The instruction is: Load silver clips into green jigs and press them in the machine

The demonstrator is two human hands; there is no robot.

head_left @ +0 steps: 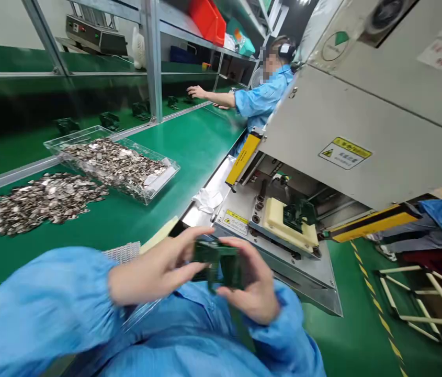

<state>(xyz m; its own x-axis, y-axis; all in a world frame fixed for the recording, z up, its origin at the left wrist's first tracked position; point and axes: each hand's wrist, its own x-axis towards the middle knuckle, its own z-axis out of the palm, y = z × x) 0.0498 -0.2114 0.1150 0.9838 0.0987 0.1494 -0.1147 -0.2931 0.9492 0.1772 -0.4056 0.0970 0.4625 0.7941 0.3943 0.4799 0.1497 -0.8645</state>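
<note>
counter (189, 141): green, beyond the fingers, carrying loose metal pieces (40, 199)
left hand (154, 272): raised before the chest, blue sleeve, fingers (189, 238) closed on the left end of the part (215, 256)
right hand (258, 288): palm inward, fingers (240, 245) curled and clamped over the right end
part: dark green, flat, roughly rectangular, blurred; held level between both sets of fingers, clear of the counter

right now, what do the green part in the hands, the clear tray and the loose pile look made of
The green part, held between left hand and right hand: dark green, matte, likely moulded plastic, though blurred. The clear tray: see-through with glossy edges, probably plastic. The loose pile: small silvery pieces with bright glints, apparently metal.
</note>
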